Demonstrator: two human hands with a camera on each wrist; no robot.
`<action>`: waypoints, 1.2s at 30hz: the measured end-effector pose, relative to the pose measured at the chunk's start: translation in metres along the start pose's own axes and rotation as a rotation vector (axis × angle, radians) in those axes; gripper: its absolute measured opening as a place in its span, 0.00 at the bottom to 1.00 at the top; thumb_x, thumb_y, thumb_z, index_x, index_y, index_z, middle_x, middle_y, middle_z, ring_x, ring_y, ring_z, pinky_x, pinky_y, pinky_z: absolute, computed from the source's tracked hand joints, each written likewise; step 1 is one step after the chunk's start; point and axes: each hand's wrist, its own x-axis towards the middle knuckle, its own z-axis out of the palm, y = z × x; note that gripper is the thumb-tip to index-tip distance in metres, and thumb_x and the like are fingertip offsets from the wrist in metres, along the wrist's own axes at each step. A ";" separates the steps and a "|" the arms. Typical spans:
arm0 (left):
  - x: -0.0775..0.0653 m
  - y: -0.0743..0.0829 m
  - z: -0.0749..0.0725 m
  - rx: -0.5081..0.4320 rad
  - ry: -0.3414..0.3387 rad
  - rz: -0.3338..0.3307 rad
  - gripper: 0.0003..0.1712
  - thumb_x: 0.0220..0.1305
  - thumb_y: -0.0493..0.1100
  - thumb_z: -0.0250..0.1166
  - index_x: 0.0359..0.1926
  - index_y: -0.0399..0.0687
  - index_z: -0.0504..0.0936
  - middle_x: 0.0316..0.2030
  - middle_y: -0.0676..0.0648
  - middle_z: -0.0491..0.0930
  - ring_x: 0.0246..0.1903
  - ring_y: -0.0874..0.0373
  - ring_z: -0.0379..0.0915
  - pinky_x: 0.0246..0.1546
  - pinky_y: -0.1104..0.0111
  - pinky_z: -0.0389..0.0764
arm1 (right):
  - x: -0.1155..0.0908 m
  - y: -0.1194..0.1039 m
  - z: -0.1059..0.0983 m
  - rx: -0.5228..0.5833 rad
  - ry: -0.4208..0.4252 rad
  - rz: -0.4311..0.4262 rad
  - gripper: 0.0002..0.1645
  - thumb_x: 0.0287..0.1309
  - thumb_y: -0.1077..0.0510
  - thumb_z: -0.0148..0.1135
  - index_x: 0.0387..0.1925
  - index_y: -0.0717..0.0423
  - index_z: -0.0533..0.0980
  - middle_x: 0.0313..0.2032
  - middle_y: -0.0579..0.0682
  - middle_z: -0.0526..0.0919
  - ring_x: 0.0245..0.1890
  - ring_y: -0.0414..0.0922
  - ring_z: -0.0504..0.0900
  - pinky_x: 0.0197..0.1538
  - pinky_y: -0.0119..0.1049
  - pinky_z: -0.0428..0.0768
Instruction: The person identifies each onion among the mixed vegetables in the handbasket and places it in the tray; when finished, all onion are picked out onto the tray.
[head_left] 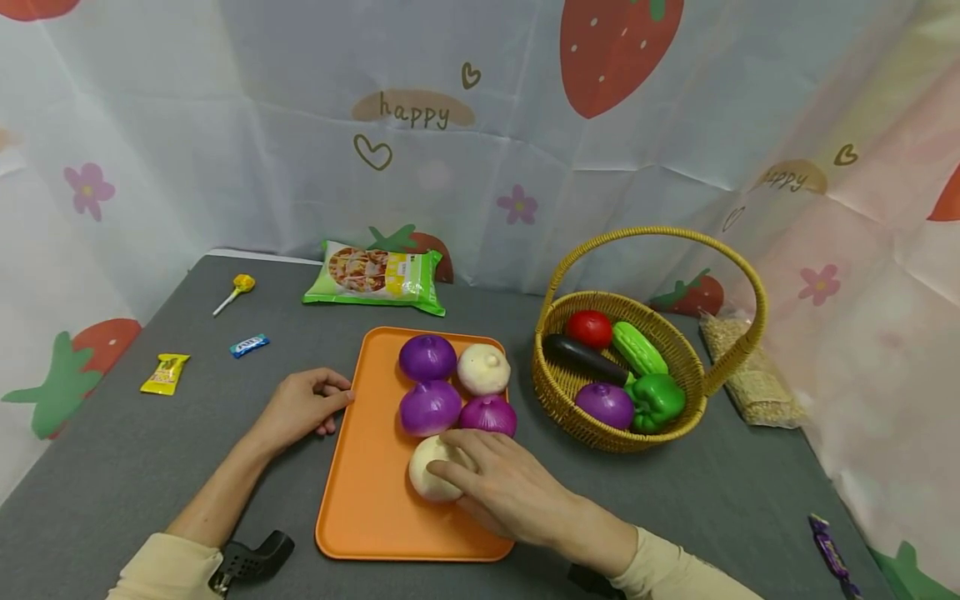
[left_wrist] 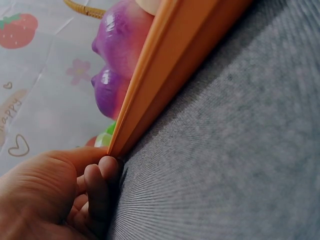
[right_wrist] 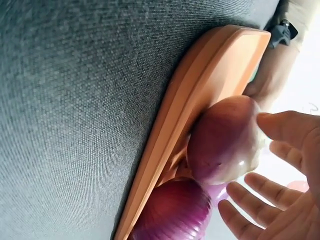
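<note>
An orange tray (head_left: 367, 508) lies on the grey table, bearing purple onions (head_left: 427, 358) and white onions (head_left: 483, 369). At its left rim, my left hand (head_left: 303, 406) pinches the edge between thumb and fingers, as the left wrist view shows up close. Over the nearest white onion (head_left: 429, 469) hovers my right hand (head_left: 517, 492), hiding part of it. From the right wrist view, the right fingers (right_wrist: 260, 207) are spread and loosely bent beside that onion, not wrapped round it; the thumb tip is close to it, and contact is hard to tell.
Right of the tray stands a wicker basket (head_left: 570, 421) with a tomato, eggplant, cucumber, green pepper and purple onion. Behind the tray lies a green food bag (head_left: 375, 277). A lollipop (head_left: 242, 285) and small candies are at left; a grain bag (head_left: 753, 375) and purple-wrapped bar (head_left: 832, 554) at right.
</note>
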 end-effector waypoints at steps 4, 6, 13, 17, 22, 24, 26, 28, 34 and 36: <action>-0.001 0.000 0.000 0.001 0.002 0.000 0.16 0.67 0.45 0.63 0.48 0.37 0.80 0.30 0.45 0.82 0.17 0.61 0.75 0.21 0.69 0.80 | -0.001 0.004 -0.005 0.020 0.041 0.018 0.27 0.51 0.54 0.70 0.54 0.46 0.74 0.55 0.52 0.77 0.55 0.45 0.77 0.52 0.37 0.81; -0.001 0.001 0.000 0.000 0.002 0.002 0.16 0.67 0.45 0.63 0.48 0.37 0.80 0.30 0.45 0.82 0.17 0.61 0.75 0.21 0.69 0.80 | -0.003 0.011 -0.010 0.037 0.060 0.043 0.28 0.51 0.54 0.71 0.55 0.47 0.75 0.56 0.52 0.77 0.55 0.45 0.77 0.53 0.39 0.81; -0.001 0.000 0.000 -0.007 0.001 0.016 0.15 0.67 0.45 0.64 0.47 0.37 0.80 0.29 0.46 0.82 0.17 0.60 0.76 0.21 0.69 0.80 | -0.022 0.045 -0.041 0.013 0.098 0.236 0.27 0.51 0.54 0.73 0.54 0.49 0.77 0.55 0.54 0.79 0.53 0.49 0.80 0.53 0.46 0.82; 0.000 -0.001 0.000 -0.009 0.003 0.019 0.15 0.67 0.45 0.64 0.47 0.37 0.80 0.29 0.46 0.82 0.17 0.60 0.76 0.21 0.68 0.80 | -0.039 0.069 -0.054 -0.033 0.108 0.382 0.25 0.50 0.55 0.73 0.51 0.53 0.79 0.51 0.55 0.80 0.49 0.52 0.81 0.48 0.48 0.82; 0.000 -0.002 0.000 -0.018 0.001 0.020 0.15 0.67 0.44 0.64 0.46 0.37 0.80 0.29 0.46 0.82 0.17 0.60 0.76 0.20 0.68 0.80 | -0.060 0.094 -0.060 -0.029 -0.020 0.638 0.27 0.54 0.52 0.71 0.56 0.54 0.77 0.51 0.58 0.80 0.47 0.55 0.82 0.46 0.52 0.82; 0.000 -0.002 0.000 -0.016 -0.001 0.022 0.15 0.67 0.44 0.64 0.46 0.37 0.80 0.28 0.46 0.82 0.17 0.60 0.76 0.20 0.68 0.80 | -0.067 0.100 -0.060 -0.010 -0.098 0.716 0.26 0.57 0.51 0.68 0.57 0.54 0.76 0.51 0.59 0.80 0.46 0.56 0.82 0.44 0.53 0.82; 0.000 -0.001 0.000 -0.015 -0.002 0.021 0.15 0.67 0.44 0.64 0.46 0.37 0.80 0.28 0.46 0.82 0.17 0.60 0.76 0.20 0.68 0.80 | -0.070 0.103 -0.059 0.014 -0.164 0.763 0.25 0.59 0.51 0.66 0.56 0.54 0.77 0.51 0.60 0.81 0.45 0.56 0.83 0.42 0.53 0.83; -0.001 -0.001 0.000 -0.013 -0.001 0.020 0.15 0.67 0.44 0.63 0.46 0.37 0.80 0.29 0.46 0.82 0.17 0.60 0.75 0.20 0.68 0.80 | -0.073 0.105 -0.058 0.035 -0.206 0.790 0.23 0.60 0.51 0.65 0.55 0.54 0.78 0.50 0.60 0.81 0.44 0.55 0.83 0.41 0.53 0.83; -0.001 0.000 0.000 -0.011 -0.001 0.018 0.15 0.67 0.44 0.63 0.47 0.37 0.80 0.29 0.45 0.82 0.17 0.60 0.75 0.21 0.69 0.80 | -0.074 0.112 -0.055 0.065 -0.281 0.833 0.24 0.61 0.50 0.62 0.55 0.57 0.78 0.51 0.61 0.81 0.45 0.56 0.83 0.44 0.53 0.82; -0.001 0.000 0.000 -0.007 0.000 0.018 0.15 0.67 0.44 0.63 0.47 0.36 0.80 0.29 0.45 0.82 0.17 0.60 0.76 0.21 0.69 0.80 | -0.073 0.115 -0.055 0.074 -0.309 0.837 0.26 0.62 0.48 0.63 0.57 0.57 0.77 0.51 0.62 0.81 0.46 0.56 0.83 0.43 0.53 0.82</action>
